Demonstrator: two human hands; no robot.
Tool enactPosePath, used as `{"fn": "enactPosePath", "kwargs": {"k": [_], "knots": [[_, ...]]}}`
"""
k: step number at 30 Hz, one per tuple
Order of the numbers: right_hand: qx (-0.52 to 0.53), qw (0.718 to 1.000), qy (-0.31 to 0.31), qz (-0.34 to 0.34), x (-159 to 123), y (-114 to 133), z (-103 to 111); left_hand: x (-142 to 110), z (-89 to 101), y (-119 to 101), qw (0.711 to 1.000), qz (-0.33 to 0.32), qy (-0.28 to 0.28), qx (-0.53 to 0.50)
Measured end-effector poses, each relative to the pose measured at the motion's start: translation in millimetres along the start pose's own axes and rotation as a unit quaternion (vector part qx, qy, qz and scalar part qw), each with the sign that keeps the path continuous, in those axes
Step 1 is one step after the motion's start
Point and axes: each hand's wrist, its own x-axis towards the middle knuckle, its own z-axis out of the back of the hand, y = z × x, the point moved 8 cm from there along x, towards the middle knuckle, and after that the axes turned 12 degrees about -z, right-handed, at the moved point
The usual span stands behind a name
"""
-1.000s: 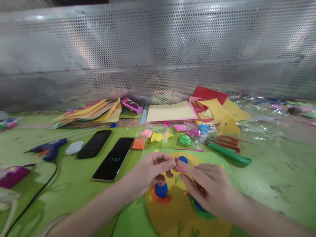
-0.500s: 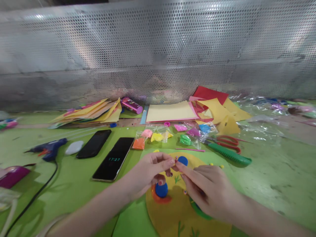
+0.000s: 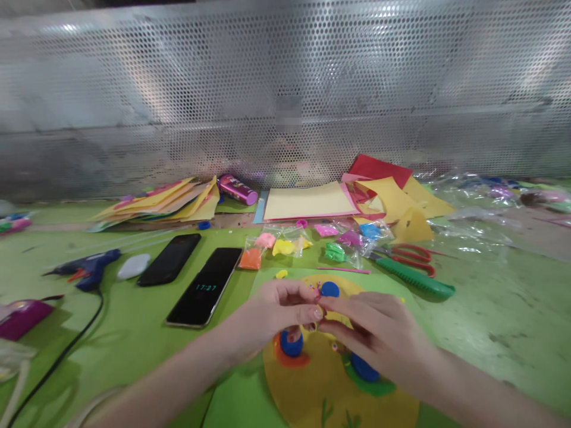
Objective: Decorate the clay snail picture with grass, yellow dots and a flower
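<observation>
Over the upper part of a yellow-brown round card [image 3: 307, 380] on a green sheet [image 3: 232, 392], my left hand [image 3: 285, 309] and my right hand [image 3: 379, 333] meet fingertip to fingertip. Both are closed in a pinch; whatever is between the fingers is too small to make out. Just behind the fingertips shows a small pink clay piece [image 3: 317, 291] beside a blue disc [image 3: 330, 289]. Below my left hand, another blue disc [image 3: 292, 346] sits on an orange clay strip [image 3: 294, 360]. A third blue disc [image 3: 364, 370] on a green clay strip [image 3: 379, 388] is partly under my right hand.
Bags of coloured clay [image 3: 334, 252], red scissors [image 3: 410, 255] and a green-handled cutter [image 3: 414, 278] lie beyond the sheet. Left are two phones [image 3: 205, 288] [image 3: 170, 260], a white case [image 3: 134, 267] and a glue gun [image 3: 89, 267]. Paper stacks [image 3: 307, 202] line a perforated metal panel [image 3: 285, 71].
My fingertips have moved slightly down and toward me, uncovering more of the pink piece. My right hand has shifted, showing more of the blue disc on green clay.
</observation>
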Motion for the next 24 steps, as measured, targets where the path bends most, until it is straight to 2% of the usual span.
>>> {"fn": "enactPosePath", "kwargs": {"k": [11,13,15,19,24], "knots": [[-0.009,1.000,-0.018,-0.023,2.0,-0.3,-0.4,2.1,3.7,-2.4,0.997,-0.006,-0.007,0.081],[-0.024,0.999,-0.025,-0.034,4.9,-5.0,2.3,3.4,13.9,-13.5,0.990,-0.028,-0.034,0.132],[-0.061,0.997,-0.022,-0.046,8.4,-13.1,1.0,4.9,30.3,-32.6,0.973,-0.074,-0.087,0.202],[-0.135,0.990,0.031,-0.039,18.5,-27.7,-19.2,5.8,59.8,-62.1,0.927,-0.140,-0.178,0.300],[-0.202,0.973,0.112,-0.022,34.0,-30.1,-56.8,10.7,65.6,-56.5,0.894,-0.145,-0.169,0.389]]}}
